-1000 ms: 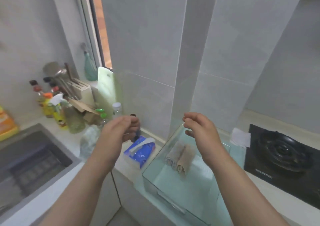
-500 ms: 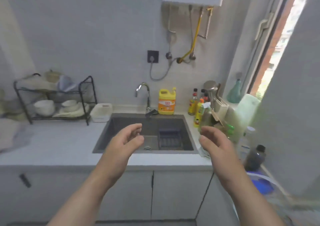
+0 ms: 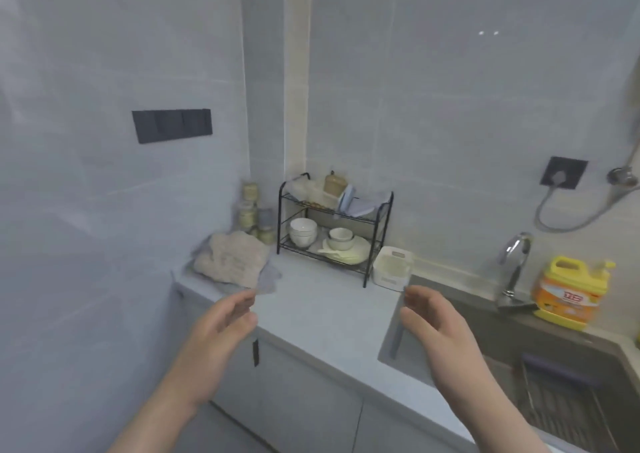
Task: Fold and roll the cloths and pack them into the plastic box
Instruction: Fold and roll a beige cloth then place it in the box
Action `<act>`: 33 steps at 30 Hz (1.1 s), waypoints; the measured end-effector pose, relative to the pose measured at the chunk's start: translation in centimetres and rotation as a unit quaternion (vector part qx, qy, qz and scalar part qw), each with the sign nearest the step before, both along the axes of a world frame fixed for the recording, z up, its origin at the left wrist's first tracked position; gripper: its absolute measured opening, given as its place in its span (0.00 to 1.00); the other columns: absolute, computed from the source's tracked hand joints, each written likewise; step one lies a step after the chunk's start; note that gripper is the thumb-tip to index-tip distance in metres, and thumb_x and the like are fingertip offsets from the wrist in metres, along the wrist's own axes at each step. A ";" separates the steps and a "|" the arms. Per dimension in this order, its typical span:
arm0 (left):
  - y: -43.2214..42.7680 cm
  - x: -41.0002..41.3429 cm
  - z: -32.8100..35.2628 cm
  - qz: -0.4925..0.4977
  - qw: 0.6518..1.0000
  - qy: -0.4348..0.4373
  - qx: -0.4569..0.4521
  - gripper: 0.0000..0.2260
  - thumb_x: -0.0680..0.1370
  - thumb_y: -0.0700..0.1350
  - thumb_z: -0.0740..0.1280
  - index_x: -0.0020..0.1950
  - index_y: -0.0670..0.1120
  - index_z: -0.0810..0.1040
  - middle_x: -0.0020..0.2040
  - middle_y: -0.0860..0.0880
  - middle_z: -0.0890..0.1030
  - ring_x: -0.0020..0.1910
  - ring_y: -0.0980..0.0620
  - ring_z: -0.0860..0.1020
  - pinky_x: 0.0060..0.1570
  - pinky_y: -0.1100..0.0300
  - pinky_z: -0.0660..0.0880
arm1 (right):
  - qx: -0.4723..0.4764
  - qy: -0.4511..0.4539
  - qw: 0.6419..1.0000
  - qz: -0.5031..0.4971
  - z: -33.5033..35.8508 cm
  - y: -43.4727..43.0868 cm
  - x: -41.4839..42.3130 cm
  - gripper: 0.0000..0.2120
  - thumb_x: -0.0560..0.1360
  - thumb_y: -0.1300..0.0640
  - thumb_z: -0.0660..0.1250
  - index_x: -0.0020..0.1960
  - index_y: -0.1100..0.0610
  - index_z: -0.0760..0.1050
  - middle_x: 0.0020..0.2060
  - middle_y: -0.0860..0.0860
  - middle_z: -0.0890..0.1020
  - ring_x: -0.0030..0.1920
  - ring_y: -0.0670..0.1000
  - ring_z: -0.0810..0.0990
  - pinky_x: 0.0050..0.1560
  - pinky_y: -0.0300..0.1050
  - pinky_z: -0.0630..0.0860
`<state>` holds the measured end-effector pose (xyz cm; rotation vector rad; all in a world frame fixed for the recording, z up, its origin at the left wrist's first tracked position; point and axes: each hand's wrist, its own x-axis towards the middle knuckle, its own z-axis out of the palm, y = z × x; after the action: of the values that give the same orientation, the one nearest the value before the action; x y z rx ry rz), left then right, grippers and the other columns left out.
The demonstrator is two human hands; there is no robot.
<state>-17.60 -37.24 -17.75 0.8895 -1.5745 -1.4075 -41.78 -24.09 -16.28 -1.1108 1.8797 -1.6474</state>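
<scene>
Several bowls [image 3: 303, 231], rack [image 3: 278, 224], beside cloths [image 3: 232, 258]

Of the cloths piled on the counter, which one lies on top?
The beige cloth lies on top; the grey cloth is beneath it and shows only at the edges of the pile.

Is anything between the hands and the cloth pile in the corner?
Nothing visible does. Bare counter runs from the left hand and right hand to the cloth pile; the dish rack stands to the pile's right, off that path.
</scene>
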 end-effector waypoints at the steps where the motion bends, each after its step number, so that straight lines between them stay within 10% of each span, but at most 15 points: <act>1: -1.4 0.5 -0.3 0.006 1.000 -0.004 0.003 0.30 0.58 0.62 0.68 0.58 0.54 0.78 0.61 0.53 0.78 0.63 0.59 0.74 0.68 0.51 0.68 | 0.004 -0.007 1.000 0.009 -0.3 -1.6 0.4 0.12 0.76 0.58 0.66 0.57 0.46 0.75 0.56 0.40 0.78 0.59 0.40 0.75 0.52 0.35 0.69; 26: -29.2 -11.7 -4.5 0.142 0.983 -0.087 0.081 0.25 0.62 0.57 0.68 0.58 0.53 0.78 0.58 0.59 0.77 0.59 0.60 0.74 0.66 0.53 0.68 | 0.083 -0.088 0.984 0.128 -4.4 -34.7 -11.6 0.14 0.64 0.46 0.64 0.49 0.46 0.77 0.50 0.47 0.80 0.53 0.49 0.77 0.52 0.42 0.72; 33: -36.9 -12.8 -3.6 0.180 0.978 -0.078 0.070 0.15 0.75 0.45 0.69 0.60 0.45 0.78 0.60 0.50 0.78 0.59 0.53 0.76 0.65 0.52 0.69 | 0.089 -0.067 0.976 0.186 -5.1 -42.7 -12.7 0.09 0.77 0.57 0.66 0.50 0.43 0.73 0.53 0.44 0.79 0.54 0.43 0.77 0.58 0.46 0.73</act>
<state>-30.38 -74.19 -21.36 1.3256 -1.3500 -1.2207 -54.53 -66.78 -21.38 -1.1609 1.5833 -1.2852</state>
